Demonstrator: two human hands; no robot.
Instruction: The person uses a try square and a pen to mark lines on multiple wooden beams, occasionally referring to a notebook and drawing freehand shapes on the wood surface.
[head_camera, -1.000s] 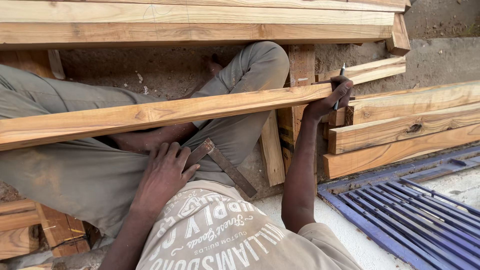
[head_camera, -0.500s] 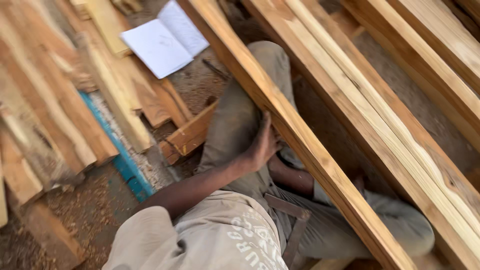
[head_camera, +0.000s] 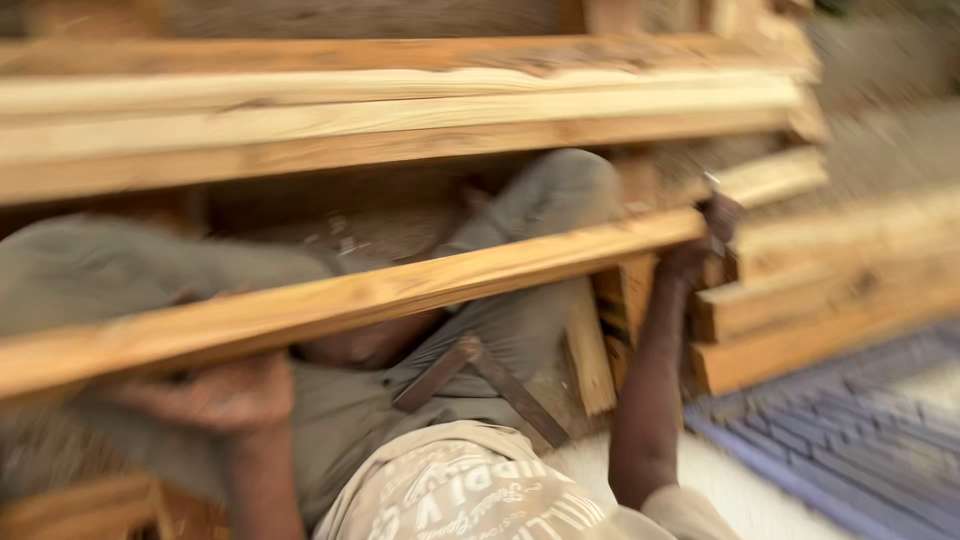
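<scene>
**Both hands on the long plank**

While the view is motion-blurred, the main grip points still read OK. Left hand sits under the long wooden plank near its low left end, fingers curled up against the underside, so it looks closed on the wood; blur hides the fingertips. Right hand is at the plank's far right end, wrapped shut around it, w/ a thin pencil-like stick poking up above the knuckles; can't tell exactly what that stick is.

Plank runs diagonally across the lap, low at left, rising to the right, passing over the grey trousers. A try square w/ wooden handle & metal blade lies on the lap just below the plank, not touched by either hand. Stacked timber boards lie behind, more boards at right beside the right hand. Blue slatted grid lies on the ground at lower right.
</scene>
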